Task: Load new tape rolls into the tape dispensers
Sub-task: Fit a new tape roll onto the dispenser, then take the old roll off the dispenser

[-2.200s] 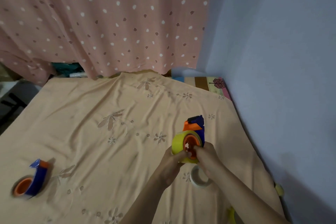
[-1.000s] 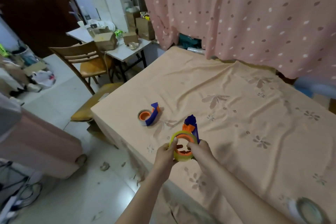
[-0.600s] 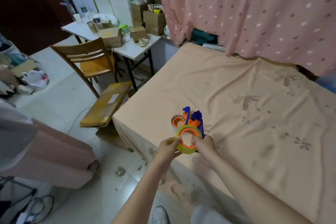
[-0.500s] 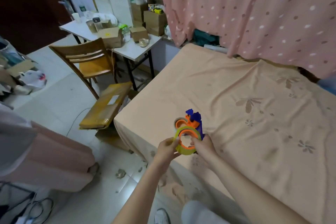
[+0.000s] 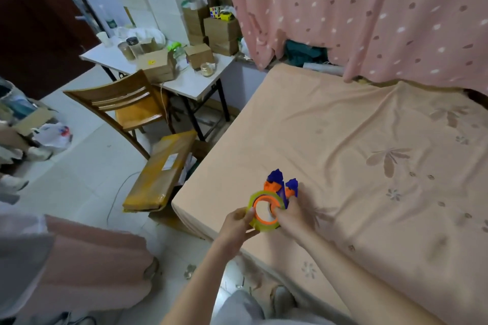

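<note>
Both of my hands hold a blue and orange tape dispenser [image 5: 277, 187] above the near left corner of the bed [image 5: 343, 140]. A yellow tape roll [image 5: 264, 228] sits around its orange hub. My left hand [image 5: 237, 221] pinches the roll's left rim. From the right side, my right hand [image 5: 295, 215] grips the roll and the dispenser body. A second blue tip [image 5: 291, 184] shows just behind. I cannot tell whether it belongs to the held dispenser or to another one lying on the sheet.
A wooden chair [image 5: 126, 103] and a white table [image 5: 190, 84] with cardboard boxes and jars stand left of the bed. A flat yellow parcel [image 5: 161, 171] leans on the floor by the bed corner. A pink dotted curtain [image 5: 369, 8] hangs behind. Another person's clothing [image 5: 66, 258] fills the lower left.
The view has swung from the bed's right side to its left corner. My hands have carried the dispenser with the yellow roll over to where the other dispenser lay, now hidden behind it.
</note>
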